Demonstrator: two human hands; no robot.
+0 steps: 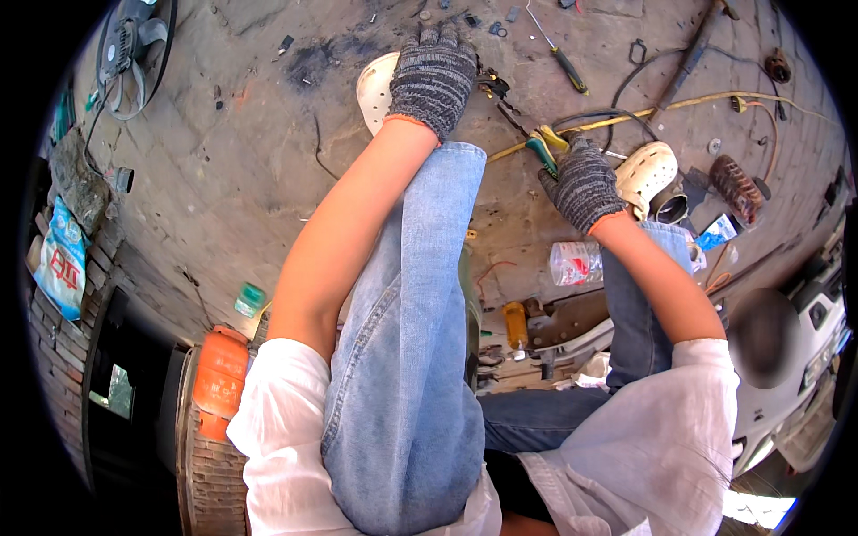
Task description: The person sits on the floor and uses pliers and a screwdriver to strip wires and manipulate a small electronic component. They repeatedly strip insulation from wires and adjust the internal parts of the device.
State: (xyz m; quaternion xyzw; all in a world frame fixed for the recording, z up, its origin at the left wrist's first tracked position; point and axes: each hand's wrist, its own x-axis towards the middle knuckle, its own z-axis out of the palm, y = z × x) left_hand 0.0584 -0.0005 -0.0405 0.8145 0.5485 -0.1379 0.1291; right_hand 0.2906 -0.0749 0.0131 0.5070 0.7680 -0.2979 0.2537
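A: Where are the hands?
B: The right hand (585, 183), in a grey knitted glove, grasps pliers (542, 147) with green and yellow handles, their jaws pointing far and left

A: And the left one?
B: The left hand (433, 80), gloved too, is palm down, just left of a dark, tangled piece (492, 87). Its fingertips are partly hidden, so I cannot tell whether it grips anything

A: So where do the pliers sit?
B: Between the hands, low over the ground (223, 161), with their jaws near the dark piece

A: What is close by?
B: A cream clog (377, 94) shows left of the left hand, another clog (650, 174) right of the right hand. A screwdriver (570, 73) lies beyond the pliers, and a yellow cord (688, 104) runs off to the right

A: Farther out?
B: On the right, a metal bar (688, 61) lies at the far side and a brown ridged object (737, 189) beyond the clog. Nearer are a clear plastic bottle (572, 263) and an amber bottle (516, 326). On the left are a blue-and-white bag (63, 263), a green-topped jar (249, 299) and an orange cylinder (222, 371)
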